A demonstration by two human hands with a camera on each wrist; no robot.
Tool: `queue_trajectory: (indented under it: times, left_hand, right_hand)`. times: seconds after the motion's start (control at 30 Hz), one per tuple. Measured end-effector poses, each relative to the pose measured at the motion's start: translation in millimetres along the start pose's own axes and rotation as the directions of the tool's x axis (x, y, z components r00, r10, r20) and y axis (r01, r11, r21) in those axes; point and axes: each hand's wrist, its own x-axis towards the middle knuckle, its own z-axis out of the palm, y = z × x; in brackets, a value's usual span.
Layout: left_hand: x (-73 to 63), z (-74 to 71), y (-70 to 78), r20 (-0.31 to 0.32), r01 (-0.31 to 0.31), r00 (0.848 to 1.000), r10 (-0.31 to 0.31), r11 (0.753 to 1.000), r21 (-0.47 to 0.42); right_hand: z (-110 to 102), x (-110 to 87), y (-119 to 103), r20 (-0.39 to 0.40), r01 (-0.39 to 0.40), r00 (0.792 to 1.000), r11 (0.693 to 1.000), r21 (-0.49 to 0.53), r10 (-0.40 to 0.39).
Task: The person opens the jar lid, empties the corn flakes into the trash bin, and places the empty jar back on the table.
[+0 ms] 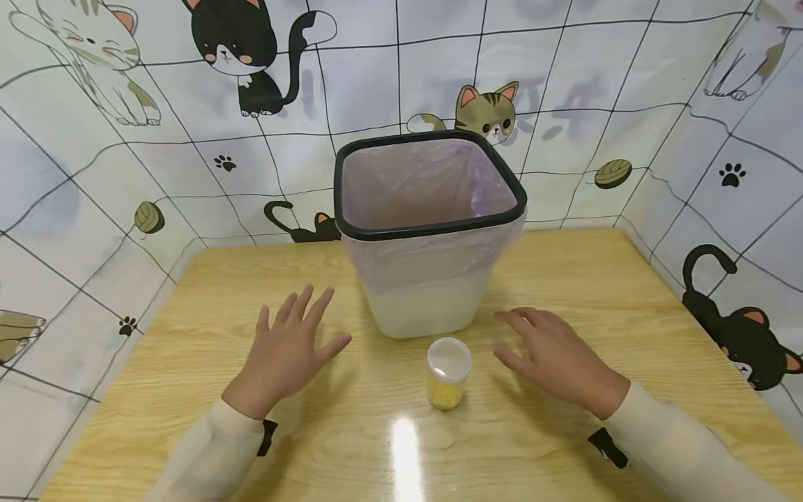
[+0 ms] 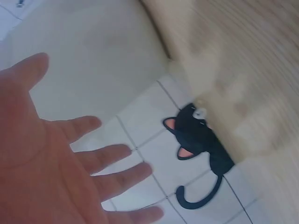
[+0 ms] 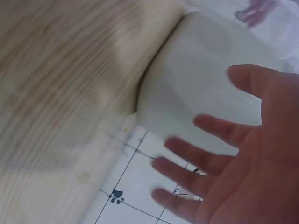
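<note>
A white bin (image 1: 426, 300) with a black rim and a pale purple liner bag (image 1: 401, 174) stands on the wooden table. In front of it is a small clear jar (image 1: 448, 373) with a whitish lid and something yellow inside. To the left of the jar, my left hand (image 1: 285, 355) is held with fingers spread, touching nothing. My right hand (image 1: 558, 355) hovers on the other side, its fingers loosely bent and nothing in them. Both wrist views show an opened palm, the left hand (image 2: 60, 158) and the right hand (image 3: 243, 163), each beside the bin's pale wall.
White cloth walls (image 1: 389, 84) with grid lines and cartoon cats enclose the back and both sides of the table (image 1: 251, 272). The bin stands close to the back wall. Light glares off the tabletop just in front of the jar.
</note>
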Motion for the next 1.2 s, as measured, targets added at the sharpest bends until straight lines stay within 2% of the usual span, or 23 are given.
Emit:
queue_trajectory:
  times: [0.2, 0.33, 0.47, 0.63, 0.8, 0.93, 1.1, 1.2]
  left_hand:
    - [-9.1, -8.2, 17.8, -0.094, -0.084, 0.992, 0.082, 0.996, -0.008]
    - [-10.5, -12.5, 29.8, -0.181, -0.143, 0.974, 0.136, 0.989, -0.024]
    - [-6.6, -13.8, 50.9, -0.261, -0.232, 0.942, 0.211, 0.971, -0.052]
    - [4.6, -11.4, 82.6, -0.317, -0.364, 0.894, 0.317, 0.926, -0.103]
    - [14.0, -13.1, 106.6, -0.358, -0.460, 0.849, 0.389, 0.877, -0.139]
    - [16.9, -13.5, 117.8, -0.359, -0.520, 0.821, 0.443, 0.840, -0.154]
    - [15.3, -7.0, 118.6, -0.273, -0.566, 0.813, 0.514, 0.807, -0.168]
    - [14.2, -3.2, 117.6, -0.226, -0.586, 0.806, 0.547, 0.791, -0.175]
  right_hand:
    - [-4.0, -1.4, -9.9, 0.087, 0.026, 0.995, 0.985, 0.173, -0.041]
    - [-1.1, 4.8, -15.6, 0.114, 0.061, 0.989, 0.955, 0.289, -0.097]
    - [2.7, 13.7, -15.8, 0.158, 0.122, 0.967, 0.907, 0.404, -0.201]
    - [9.1, 26.0, -15.7, 0.229, 0.162, 0.918, 0.831, 0.532, -0.325]
    - [19.4, 36.3, -18.5, 0.246, 0.182, 0.894, 0.805, 0.565, -0.375]
    - [27.4, 39.9, -18.6, 0.253, 0.155, 0.888, 0.767, 0.622, -0.384]
    - [36.4, 41.1, -18.2, 0.242, 0.133, 0.882, 0.708, 0.694, -0.404]
    - [39.1, 40.0, -18.2, 0.240, 0.116, 0.886, 0.689, 0.715, -0.398]
